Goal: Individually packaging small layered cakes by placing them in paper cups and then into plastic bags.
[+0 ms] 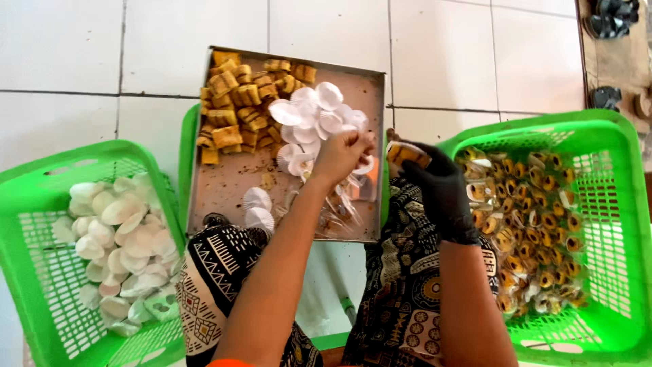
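Between two green baskets (41, 204), tray (231, 183) left little room; gloved right hand (438, 187) gripped a wrapped pastry (406, 153), bare left hand (339, 155) pinched a wrapper (363, 165).

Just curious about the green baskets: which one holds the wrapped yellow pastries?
The right basket, beside the gloved right hand. The left basket holds only white paper cups.
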